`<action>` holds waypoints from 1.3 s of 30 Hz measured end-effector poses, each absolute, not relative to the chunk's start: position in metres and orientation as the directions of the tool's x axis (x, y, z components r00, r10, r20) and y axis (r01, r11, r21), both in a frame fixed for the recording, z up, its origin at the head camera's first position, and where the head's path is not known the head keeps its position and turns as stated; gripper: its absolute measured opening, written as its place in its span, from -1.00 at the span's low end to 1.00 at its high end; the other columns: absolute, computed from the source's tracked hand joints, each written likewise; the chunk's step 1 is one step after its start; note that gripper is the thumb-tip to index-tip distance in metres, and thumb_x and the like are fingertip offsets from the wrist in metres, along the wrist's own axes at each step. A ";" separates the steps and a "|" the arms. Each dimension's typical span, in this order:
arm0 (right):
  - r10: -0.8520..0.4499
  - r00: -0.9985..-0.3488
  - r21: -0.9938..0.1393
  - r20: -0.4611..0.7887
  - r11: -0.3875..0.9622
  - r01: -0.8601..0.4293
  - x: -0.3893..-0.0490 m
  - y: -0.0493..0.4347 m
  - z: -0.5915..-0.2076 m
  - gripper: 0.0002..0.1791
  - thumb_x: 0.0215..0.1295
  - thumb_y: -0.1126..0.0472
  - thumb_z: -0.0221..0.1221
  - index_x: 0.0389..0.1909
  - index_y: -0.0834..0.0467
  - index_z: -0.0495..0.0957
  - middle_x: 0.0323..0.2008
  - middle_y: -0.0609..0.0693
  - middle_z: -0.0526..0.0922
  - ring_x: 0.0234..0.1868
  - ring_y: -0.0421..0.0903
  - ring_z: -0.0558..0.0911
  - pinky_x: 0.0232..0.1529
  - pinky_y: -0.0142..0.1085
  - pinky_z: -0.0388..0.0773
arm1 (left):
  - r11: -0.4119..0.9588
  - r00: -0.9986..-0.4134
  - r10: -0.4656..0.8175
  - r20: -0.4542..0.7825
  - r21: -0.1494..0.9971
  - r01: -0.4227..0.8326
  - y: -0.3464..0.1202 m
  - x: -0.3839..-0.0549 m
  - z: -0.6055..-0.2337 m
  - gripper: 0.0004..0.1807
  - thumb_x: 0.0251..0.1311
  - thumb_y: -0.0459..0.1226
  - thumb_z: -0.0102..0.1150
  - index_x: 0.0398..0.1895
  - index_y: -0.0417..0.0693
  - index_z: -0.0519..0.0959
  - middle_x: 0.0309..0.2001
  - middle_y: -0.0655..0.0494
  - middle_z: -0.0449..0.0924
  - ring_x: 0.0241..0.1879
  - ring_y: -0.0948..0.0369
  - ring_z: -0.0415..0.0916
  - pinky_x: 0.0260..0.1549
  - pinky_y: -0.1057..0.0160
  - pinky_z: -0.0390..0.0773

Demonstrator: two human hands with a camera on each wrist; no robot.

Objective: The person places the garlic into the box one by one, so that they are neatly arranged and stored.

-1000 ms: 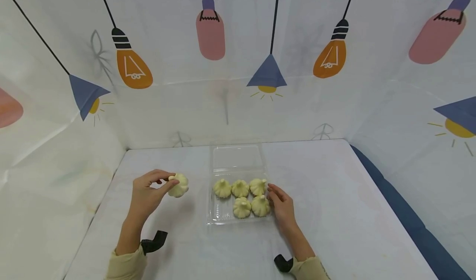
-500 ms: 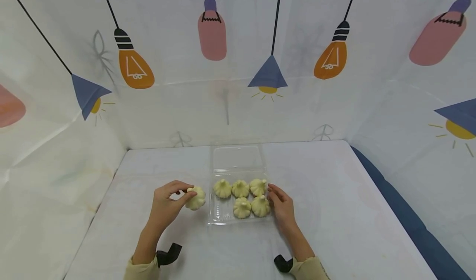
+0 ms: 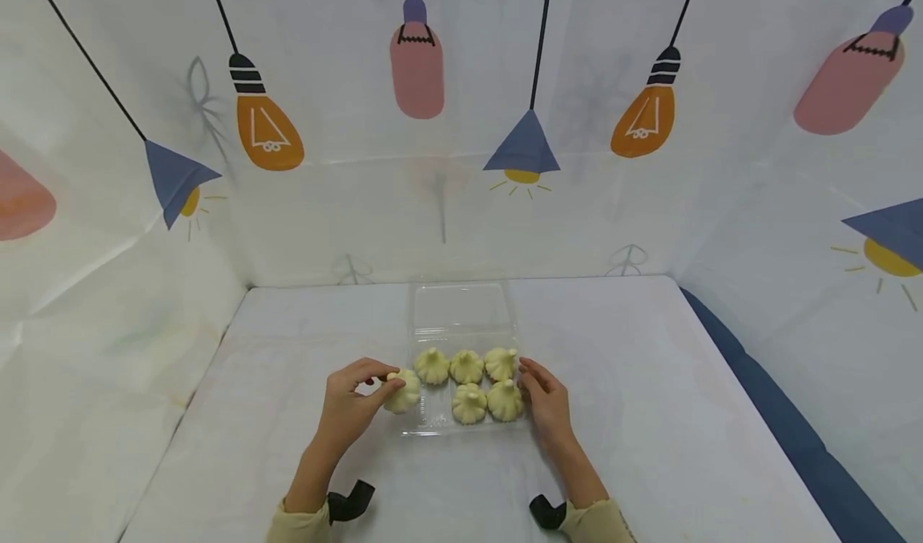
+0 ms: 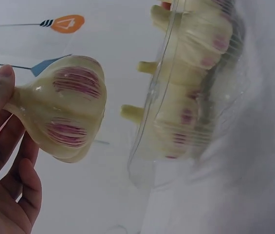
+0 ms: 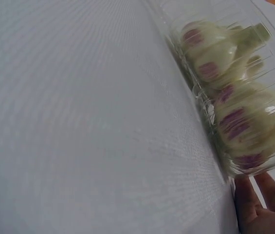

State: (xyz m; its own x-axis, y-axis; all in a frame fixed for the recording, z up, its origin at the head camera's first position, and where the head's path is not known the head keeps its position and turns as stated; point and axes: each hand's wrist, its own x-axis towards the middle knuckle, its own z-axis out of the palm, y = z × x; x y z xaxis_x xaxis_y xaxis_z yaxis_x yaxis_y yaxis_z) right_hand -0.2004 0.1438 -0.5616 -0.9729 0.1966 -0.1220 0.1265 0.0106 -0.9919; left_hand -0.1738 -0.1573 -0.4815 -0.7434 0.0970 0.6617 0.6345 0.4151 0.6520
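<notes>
My left hand point(image 3: 351, 405) pinches a garlic bulb point(image 3: 405, 394) by its stem, between thumb and fingers. In the left wrist view this bulb point(image 4: 71, 109) is pale with purple streaks and hangs in the air, apart from the box. A clear plastic box point(image 3: 433, 426) stands on the table with its lid point(image 3: 461, 306) folded back. Inside are a back row of three garlic bulbs point(image 3: 467, 366) and two in front, leaving a gap at the front left. The fingers of my right hand point(image 3: 550, 405) touch the box's right side, loosely bent; the right wrist view shows them at its lower corner.
The white table point(image 3: 634, 415) reaches back to a white sheet wall point(image 3: 324, 207) printed with lamps and bulbs. Sheet walls also flank both sides. Dark blue fabric point(image 3: 779, 415) lies beyond the right table edge. Black wrist mounts point(image 3: 351, 501) stick out by the forearms.
My left hand has carried the garlic bulb rightward and nearer to me, up to the box's left edge. The right hand has stayed at the box's side.
</notes>
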 end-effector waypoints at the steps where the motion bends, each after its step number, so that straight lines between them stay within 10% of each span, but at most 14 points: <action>1: 0.196 -0.973 -0.992 -0.122 0.007 0.126 -0.200 0.144 -0.562 -0.63 0.46 0.26 0.03 0.23 0.19 0.49 0.16 0.18 0.53 -0.02 0.01 0.54 -0.12 -0.33 0.52 | 0.409 -0.744 0.100 0.660 0.655 0.636 -0.156 -0.176 -0.488 -0.78 -0.19 -0.54 0.50 -0.42 -0.20 0.70 -0.49 0.10 0.63 -0.46 0.21 0.51 -0.43 0.40 0.43; 39: 0.178 -0.978 -0.994 -0.107 -0.029 0.104 -0.198 0.146 -0.562 -0.64 0.47 0.28 0.02 0.23 0.18 0.50 0.16 0.16 0.53 -0.06 0.02 0.55 -0.15 -0.34 0.53 | 0.380 -0.715 0.223 0.663 0.616 0.690 -0.131 -0.198 -0.537 -0.83 -0.02 -0.35 0.48 -0.33 -0.07 0.72 -0.39 0.26 0.64 -0.41 0.33 0.54 -0.57 0.18 0.52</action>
State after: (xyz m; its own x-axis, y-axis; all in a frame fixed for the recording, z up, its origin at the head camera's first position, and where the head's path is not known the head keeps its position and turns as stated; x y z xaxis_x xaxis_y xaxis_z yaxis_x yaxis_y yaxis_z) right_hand -0.1984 0.1460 -0.5615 -0.9782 0.1778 -0.1071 0.1037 -0.0286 -0.9942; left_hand -0.1978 -0.1309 -0.5372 -0.7149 0.2227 0.6628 0.6898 0.3797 0.6164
